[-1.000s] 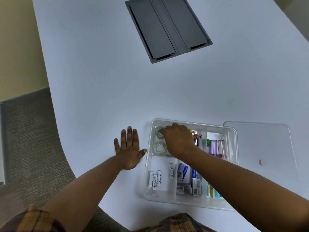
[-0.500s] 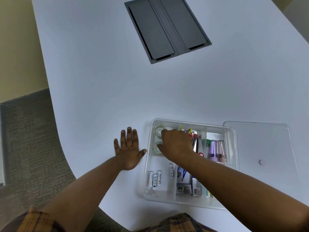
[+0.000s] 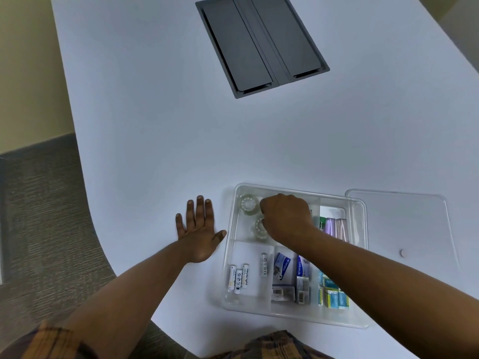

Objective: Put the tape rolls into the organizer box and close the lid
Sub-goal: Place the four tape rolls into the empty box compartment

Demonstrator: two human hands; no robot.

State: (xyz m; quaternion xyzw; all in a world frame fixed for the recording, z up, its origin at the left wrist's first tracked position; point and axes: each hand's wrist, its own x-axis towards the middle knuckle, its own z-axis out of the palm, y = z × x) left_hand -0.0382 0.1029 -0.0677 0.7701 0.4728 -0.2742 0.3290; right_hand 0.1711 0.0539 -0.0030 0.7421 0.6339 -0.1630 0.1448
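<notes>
The clear organizer box (image 3: 359,255) sits open near the table's front edge. Two clear tape rolls lie in its far-left compartment, one at the back (image 3: 248,204) and one nearer (image 3: 258,228). My right hand (image 3: 285,218) hovers in the box just right of them. Its fingers are curled under, its thumb is by the nearer roll, and nothing shows in its grip. My left hand (image 3: 198,230) lies flat and spread on the table just left of the box. The clear lid (image 3: 396,224) rests flat on the table to the box's right.
Other compartments hold batteries (image 3: 238,277), small cartons (image 3: 281,266), blue-green packets (image 3: 333,294) and pastel tubes (image 3: 334,228). A grey cable hatch (image 3: 261,42) is set into the white table further back. The table's curved edge drops to carpet (image 3: 39,216) on the left.
My right hand has drawn back from the far tape roll toward the nearer one and curled its fingers in. The left hand has stayed flat in place.
</notes>
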